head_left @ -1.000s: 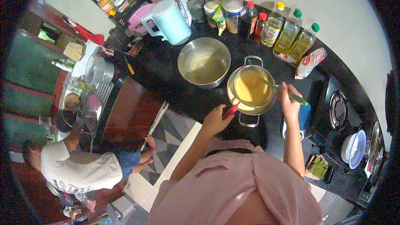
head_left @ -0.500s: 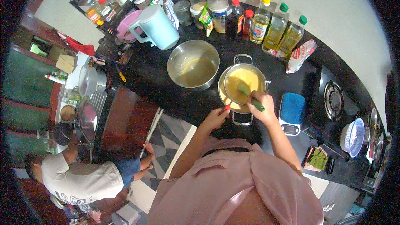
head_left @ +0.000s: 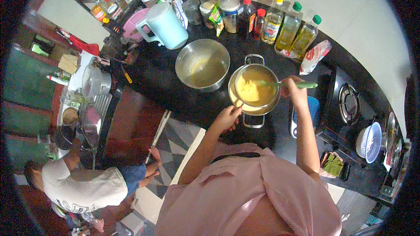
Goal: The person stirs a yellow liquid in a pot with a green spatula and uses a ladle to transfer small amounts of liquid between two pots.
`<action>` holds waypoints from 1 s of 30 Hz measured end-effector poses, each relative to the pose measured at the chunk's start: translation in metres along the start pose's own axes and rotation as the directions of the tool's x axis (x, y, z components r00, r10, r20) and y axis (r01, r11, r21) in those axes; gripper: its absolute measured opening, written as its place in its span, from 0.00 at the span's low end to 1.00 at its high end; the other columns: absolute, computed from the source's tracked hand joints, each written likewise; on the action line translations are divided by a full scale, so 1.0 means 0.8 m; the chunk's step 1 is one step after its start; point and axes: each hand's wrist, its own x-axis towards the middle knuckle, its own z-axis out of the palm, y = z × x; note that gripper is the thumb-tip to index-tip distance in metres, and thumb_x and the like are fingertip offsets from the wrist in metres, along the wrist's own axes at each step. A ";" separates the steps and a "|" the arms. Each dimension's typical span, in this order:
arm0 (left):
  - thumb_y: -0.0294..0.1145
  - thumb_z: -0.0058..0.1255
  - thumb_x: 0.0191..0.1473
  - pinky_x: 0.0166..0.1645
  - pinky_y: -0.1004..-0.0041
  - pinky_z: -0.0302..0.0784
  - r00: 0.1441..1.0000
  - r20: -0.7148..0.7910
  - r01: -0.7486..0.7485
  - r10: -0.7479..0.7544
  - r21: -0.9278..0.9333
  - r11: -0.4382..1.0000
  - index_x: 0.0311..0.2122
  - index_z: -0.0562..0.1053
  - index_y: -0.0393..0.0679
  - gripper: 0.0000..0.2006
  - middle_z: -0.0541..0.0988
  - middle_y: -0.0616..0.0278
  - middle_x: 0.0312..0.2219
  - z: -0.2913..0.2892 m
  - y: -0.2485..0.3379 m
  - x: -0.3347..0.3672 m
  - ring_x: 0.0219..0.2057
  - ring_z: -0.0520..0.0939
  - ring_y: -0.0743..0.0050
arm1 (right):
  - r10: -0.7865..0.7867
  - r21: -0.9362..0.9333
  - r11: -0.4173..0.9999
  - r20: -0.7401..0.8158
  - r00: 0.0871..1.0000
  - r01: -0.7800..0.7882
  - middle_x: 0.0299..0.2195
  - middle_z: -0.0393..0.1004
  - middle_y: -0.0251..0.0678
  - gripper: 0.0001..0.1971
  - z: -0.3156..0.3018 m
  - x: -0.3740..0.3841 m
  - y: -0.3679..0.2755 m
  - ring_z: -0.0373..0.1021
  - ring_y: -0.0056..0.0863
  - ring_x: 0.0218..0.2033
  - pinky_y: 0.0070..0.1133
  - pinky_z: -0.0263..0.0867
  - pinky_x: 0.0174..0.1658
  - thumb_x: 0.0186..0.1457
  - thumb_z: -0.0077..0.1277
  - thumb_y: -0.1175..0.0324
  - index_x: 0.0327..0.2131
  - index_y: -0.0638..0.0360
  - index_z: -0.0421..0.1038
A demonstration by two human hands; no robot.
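A round metal strainer filled with thick yellow batter sat on top of a two-handled steel pot, which stood on the black stone countertop directly in front of the person. The left hand was closed on the near rim of the strainer, at the pot's left edge. The right hand was clenched around the green handle of a utensil; the utensil's working end lay across the batter inside the strainer.

Just left of the pot, nearly touching it, stood a wide stainless-steel mixing bowl with a thin layer of yellow liquid in its bottom. A pale blue plastic jug with a handle stood behind the bowl, toward the left. Three clear bottles of yellow oil with coloured caps lined the wall behind the pot. A blue rectangular item lay on the counter just right of the pot, partly hidden by the right forearm. A gas burner was set in the counter further right.

At lower left, well apart, another person in a grey shirt crouched beside a sink area.
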 end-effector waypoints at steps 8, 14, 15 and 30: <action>0.57 0.34 0.54 0.12 0.78 0.59 0.975 0.207 0.082 -0.078 -0.008 0.997 0.29 0.69 0.42 0.25 0.66 0.67 0.12 -0.003 -0.003 0.008 0.09 0.64 0.79 | -0.034 -0.045 0.998 -0.059 0.998 0.032 0.15 0.69 0.35 0.13 -0.004 0.080 0.020 0.65 0.20 0.14 0.17 0.60 0.17 0.50 0.42 0.63 0.27 0.66 0.69; 0.54 0.34 0.55 0.09 0.77 0.53 0.991 0.117 0.071 -0.072 0.019 0.997 0.25 0.66 0.39 0.24 0.61 0.69 0.09 -0.004 -0.006 0.012 0.06 0.60 0.81 | 0.178 0.033 0.982 0.190 0.965 -0.188 0.17 0.71 0.37 0.14 0.033 0.109 0.000 0.68 0.22 0.15 0.17 0.67 0.20 0.50 0.43 0.61 0.28 0.66 0.68; 0.54 0.35 0.55 0.09 0.76 0.53 0.989 0.103 0.098 -0.102 0.047 0.994 0.25 0.66 0.39 0.24 0.60 0.69 0.08 -0.002 0.002 0.010 0.06 0.59 0.81 | 0.204 0.029 0.976 0.226 0.953 -0.216 0.16 0.71 0.38 0.14 0.036 0.113 0.001 0.68 0.23 0.14 0.17 0.67 0.19 0.49 0.43 0.61 0.27 0.66 0.69; 0.57 0.35 0.54 0.12 0.77 0.57 0.992 0.049 0.112 -0.117 0.088 0.990 0.28 0.68 0.40 0.25 0.64 0.69 0.12 -0.001 -0.006 0.010 0.09 0.61 0.80 | -0.135 -0.367 0.914 0.118 0.984 0.170 0.11 0.67 0.31 0.11 0.013 0.050 -0.075 0.64 0.18 0.12 0.17 0.60 0.16 0.49 0.45 0.65 0.21 0.63 0.69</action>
